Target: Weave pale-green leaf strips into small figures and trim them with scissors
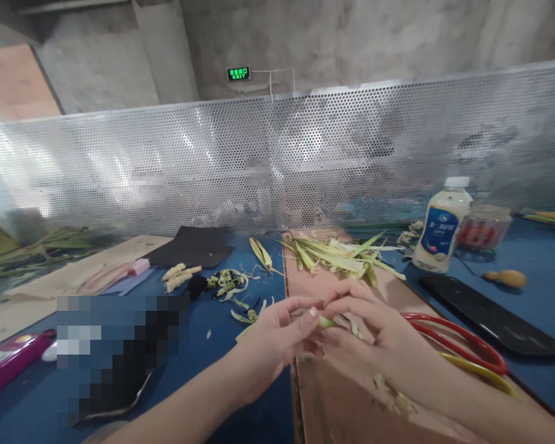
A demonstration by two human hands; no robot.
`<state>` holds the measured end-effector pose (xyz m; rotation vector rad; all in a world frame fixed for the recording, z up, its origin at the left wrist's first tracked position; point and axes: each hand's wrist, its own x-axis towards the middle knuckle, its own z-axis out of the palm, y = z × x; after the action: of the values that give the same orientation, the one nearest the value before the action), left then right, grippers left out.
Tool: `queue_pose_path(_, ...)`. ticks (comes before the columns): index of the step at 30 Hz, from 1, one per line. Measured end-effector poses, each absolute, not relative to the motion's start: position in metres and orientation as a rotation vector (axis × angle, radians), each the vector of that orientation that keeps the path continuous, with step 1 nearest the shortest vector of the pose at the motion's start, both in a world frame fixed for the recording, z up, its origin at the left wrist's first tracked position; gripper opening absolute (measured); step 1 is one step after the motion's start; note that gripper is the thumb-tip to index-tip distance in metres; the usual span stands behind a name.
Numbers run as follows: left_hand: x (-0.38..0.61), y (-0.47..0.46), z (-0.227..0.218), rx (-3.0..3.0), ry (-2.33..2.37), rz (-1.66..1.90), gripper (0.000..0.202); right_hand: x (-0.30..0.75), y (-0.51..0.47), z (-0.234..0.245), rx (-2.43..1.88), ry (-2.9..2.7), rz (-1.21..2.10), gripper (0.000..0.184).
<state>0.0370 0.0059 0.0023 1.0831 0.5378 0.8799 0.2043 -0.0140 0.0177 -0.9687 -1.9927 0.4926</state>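
1. Between both hands, above the cardboard: slim pale green piece (326, 322), smooth, rounded at the visible end, husk-like. Cannot tell full length; mostly covered by fingers.
2. Left hand (277, 336): fingers bent and closed on the piece, thumb laid along the near side. Right hand (374, 320): fingers arched over from the other side, tips drawn in, gripping the same piece.
3. Beneath: flat brown cardboard (333, 394), matte, straight left edge; pale, curled scraps (395, 394) near the right forearm.
4. Just beyond the hands, on the cardboard: loose heap of husk strips (346, 256), long, flat, ribbed, pale yellow to green, pointed at the ends.
5. Left of the cardboard, on the blue table (226, 351): single folded husk (260, 253), tapered; knobbly cream twists (180, 277); small clustered greenish sprigs (229, 280) beside something dark and fuzzy. Farther left, stiff black sheet (189, 245), matte, angular.
6. Right side: smooth red loop (462, 339) over a yellow loop (483, 373), both rounded and glossy; black slab (494, 314), flat, shiny, round-cornered.
7. Beyond the slab: upright plastic bottle (441, 228), white cap, blue label; clear tub (483, 227) with red contents; small tan gourd shape (511, 278), smooth, bulbous.
8. Behind everything: perforated metal panel (203, 166), silvery, reflective; rough grey concrete wall (333, 43); lit green exit sign (238, 74).
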Motion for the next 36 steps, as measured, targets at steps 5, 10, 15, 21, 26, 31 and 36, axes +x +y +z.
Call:
queue_pose_path(5,0.035,0.008,0.008,1.517,0.744,1.052,0.020,0.209,-0.011,0.018,-1.034,-1.871,0.831,0.020)
queue_pose_path(10,0.032,0.011,0.005,1.846,0.817,1.176,0.015,0.209,-0.004,0.011,-0.925,-1.570,1.417,0.028)
queue_pose_path(15,0.031,0.010,0.007,1.953,0.825,1.133,0.013,0.209,-0.003,0.006,-0.800,-1.502,1.635,0.025)
queue_pose_path(21,0.030,0.011,0.011,1.927,0.791,1.047,0.012,0.212,-0.002,0.002,-0.779,-1.547,1.696,0.022)
queue_pose_path(26,0.028,0.012,0.010,1.944,0.724,1.040,0.011,0.213,-0.002,0.000,-0.794,-1.568,1.657,0.023)
queue_pose_path(31,0.028,0.013,0.008,1.897,0.712,1.043,0.012,0.209,-0.003,0.005,-0.884,-1.568,1.562,0.025)
queue_pose_path(36,0.029,0.015,0.008,1.851,0.763,1.047,0.013,0.205,-0.006,0.010,-0.962,-1.548,1.443,0.026)
